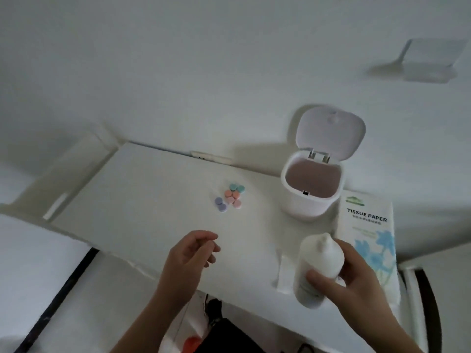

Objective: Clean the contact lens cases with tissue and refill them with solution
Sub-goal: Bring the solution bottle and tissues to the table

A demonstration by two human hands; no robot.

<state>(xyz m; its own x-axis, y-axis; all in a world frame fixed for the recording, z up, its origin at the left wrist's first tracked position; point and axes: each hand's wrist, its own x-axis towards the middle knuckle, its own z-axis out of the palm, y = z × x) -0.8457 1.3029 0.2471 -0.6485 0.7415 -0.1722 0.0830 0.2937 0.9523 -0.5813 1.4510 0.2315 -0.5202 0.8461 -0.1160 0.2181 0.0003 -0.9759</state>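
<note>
My right hand (356,281) is nearest, at 5 o'clock, wrapped around the white solution bottle (317,268): thumb across the front, fingers behind. Bottle is tilted, nozzle pointing up toward 12, base off the table edge. My left hand (193,253) hovers at 6 o'clock over the white table (142,200), fingers loosely curled, holding nothing, touching nothing.

Contact lens cases (230,197) sit clustered near table centre, about 12 o'clock from my left hand and well apart from it: teal pair farthest, orange and pink in the middle, purple pair at the 9 o'clock side. Caps on all of them.

Tissue paper pack (369,225) lies flat at 3 o'clock, just beside the bottle. A folded tissue (284,273) lies just left of the bottle. Small white bin (309,200) at 1 o'clock, lid up, touching the pack's far end or very close to it; can't tell which.
</note>
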